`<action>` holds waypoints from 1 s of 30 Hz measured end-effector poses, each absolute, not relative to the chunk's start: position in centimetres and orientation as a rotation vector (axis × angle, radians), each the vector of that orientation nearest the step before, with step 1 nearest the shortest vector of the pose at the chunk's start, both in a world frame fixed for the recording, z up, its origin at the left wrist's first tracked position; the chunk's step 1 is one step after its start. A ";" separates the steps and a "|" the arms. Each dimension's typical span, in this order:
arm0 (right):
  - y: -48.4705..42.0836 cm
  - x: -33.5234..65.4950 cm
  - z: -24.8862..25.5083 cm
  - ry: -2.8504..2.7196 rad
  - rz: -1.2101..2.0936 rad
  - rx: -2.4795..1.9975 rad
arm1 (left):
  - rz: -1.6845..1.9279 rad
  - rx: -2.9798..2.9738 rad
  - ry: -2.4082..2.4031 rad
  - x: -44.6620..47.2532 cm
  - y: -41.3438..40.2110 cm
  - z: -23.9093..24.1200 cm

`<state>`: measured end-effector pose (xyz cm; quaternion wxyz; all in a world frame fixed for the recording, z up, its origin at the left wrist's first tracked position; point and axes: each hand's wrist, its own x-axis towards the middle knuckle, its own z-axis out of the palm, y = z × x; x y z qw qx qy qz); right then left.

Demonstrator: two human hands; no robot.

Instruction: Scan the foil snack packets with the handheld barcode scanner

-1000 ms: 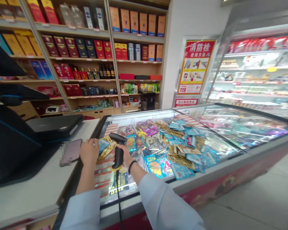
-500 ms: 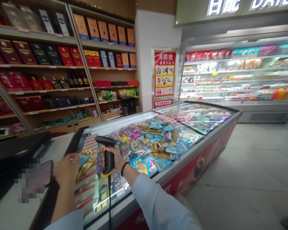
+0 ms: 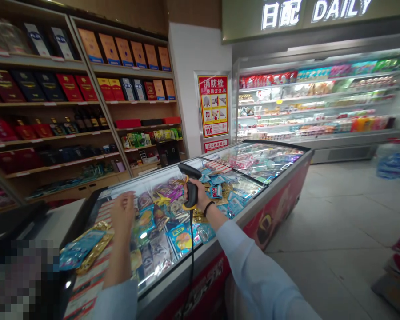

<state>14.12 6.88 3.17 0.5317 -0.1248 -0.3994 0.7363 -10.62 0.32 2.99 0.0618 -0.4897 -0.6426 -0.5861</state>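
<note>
Right hand [image 3: 197,193] gripping barcode scanner [image 3: 191,190] above glass-topped chest freezer [image 3: 240,220]

Head view: the two hands are apart. Right hand, centre of frame, is clamped around the scanner's handle; the scanner's black head points to the upper left, and its cable [image 3: 191,242] runs down toward the bottom edge. A dark wristband [image 3: 208,208] sits on the right wrist. Left hand [image 3: 123,211], left of centre, is raised over the freezer's left part, fingers loosely bent; its palm side is turned away, so cannot tell whether it is open or closed.

Blue packets [image 3: 83,250] and gold packets [image 3: 98,255] lie together at lower left, near the left forearm, on the red-and-white striped end of the freezer. A larger packet pile [image 3: 233,204] rests on the glass at centre right, partly hidden by the right hand and wrist. More wrapped goods show through the glass.

Upper left: shelves of boxes [image 3: 122,51]. Upper centre: red fire-hydrant poster [image 3: 215,106]. Upper right: lit refrigerated display case [image 3: 320,144] below a sign reading "DAILY" [image 3: 342,11].
</note>
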 end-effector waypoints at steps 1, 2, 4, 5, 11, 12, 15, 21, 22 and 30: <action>7.2 15.4 3.1 -0.950 1.724 -0.306 | -1.792 -1.555 -1.905 -8.4 1.5 3.1; 7.5 16.6 3.0 -0.946 1.693 -0.317 | -1.812 -1.641 -1.876 -6.1 2.6 3.1; 7.9 19.0 2.6 -0.934 1.631 -0.334 | -1.811 -1.803 -1.818 -2.2 4.6 2.6; 8.2 20.1 2.3 -0.929 1.605 -0.342 | -1.801 -1.872 -1.799 -0.5 5.5 2.2; 10.4 25.8 -0.2 -0.896 1.516 -0.373 | -1.730 -2.067 -1.838 3.8 9.6 -1.5; 10.9 26.4 -0.7 -0.885 1.509 -0.376 | -1.717 -2.086 -1.847 4.0 10.1 -2.0; 12.3 27.7 -2.2 -0.852 1.511 -0.379 | -1.671 -2.136 -1.864 4.2 11.4 -3.3; 13.8 28.1 -5.0 -0.765 1.517 -0.414 | -1.586 -2.133 -1.941 3.9 12.6 -5.4; 13.9 28.1 -5.4 -0.757 1.519 -0.411 | -1.561 -2.131 -1.968 3.7 12.6 -5.7; 13.9 28.2 -6.6 -0.727 1.547 -0.424 | -1.366 -2.287 -2.190 2.6 12.5 -6.6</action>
